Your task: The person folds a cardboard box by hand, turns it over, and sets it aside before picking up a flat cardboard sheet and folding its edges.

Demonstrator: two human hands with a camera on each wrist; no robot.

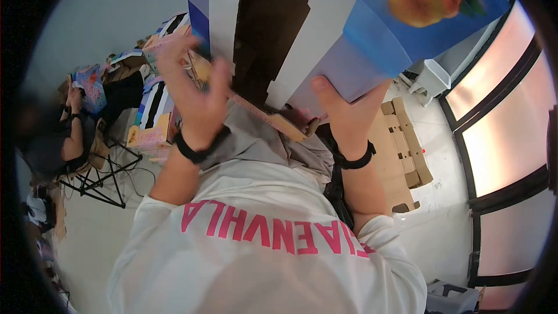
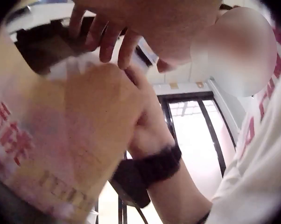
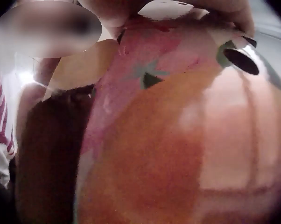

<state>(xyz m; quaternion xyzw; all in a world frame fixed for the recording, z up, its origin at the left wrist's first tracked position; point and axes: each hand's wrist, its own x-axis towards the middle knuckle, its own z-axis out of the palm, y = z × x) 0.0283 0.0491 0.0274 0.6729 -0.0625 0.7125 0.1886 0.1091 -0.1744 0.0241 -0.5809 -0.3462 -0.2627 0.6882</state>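
Observation:
A large cardboard fruit box (image 1: 378,29), blue with a peach picture, fills the upper part of the head view. Its top shows a long dark gap (image 1: 267,35) between two white-edged flaps. My right hand (image 1: 351,113) grips the near right corner, thumb on the blue cardboard and the other fingers hidden behind it. Off the near left side, my left hand (image 1: 195,93) is raised with fingers spread, blurred and holding nothing. In the left wrist view its loose fingers hang above the box's yellow side (image 2: 61,135). The right wrist view shows a printed peach (image 3: 145,149) close up.
At left a seated person (image 1: 70,122) holds a similar box (image 1: 91,90) by a black folding stand (image 1: 104,174). More printed boxes (image 1: 154,116) stand beside my left arm. Flattened brown cardboard (image 1: 401,151) lies on the floor at right, near a white stool (image 1: 430,78) and framed glass panels (image 1: 494,145).

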